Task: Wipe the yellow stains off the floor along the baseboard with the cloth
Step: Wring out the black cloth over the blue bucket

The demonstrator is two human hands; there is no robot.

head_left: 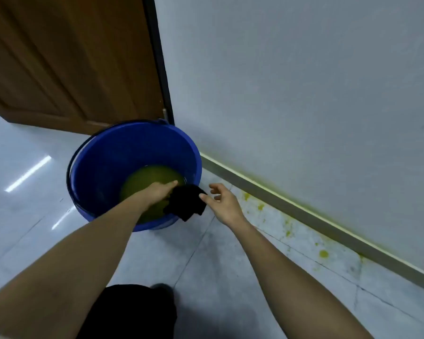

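A black cloth [187, 201] hangs over the near right rim of a blue bucket [108, 157] filled with yellowish water. My left hand [158, 192] reaches into the bucket and grips the cloth's left side. My right hand [222, 204] is just right of the cloth, its thumb tip touching the cloth's edge and its fingers spread. Yellow stains [323, 253] dot the pale tiled floor along the grey baseboard [304, 211], to the right of my right arm. A yellow tint also runs along the top of the baseboard.
A brown wooden door [66, 59] stands behind the bucket, with a black frame [160, 69] next to the grey wall [304, 94]. The bucket sits in the corner by the door. My dark-clad leg and shoe [137, 311] are at the bottom.
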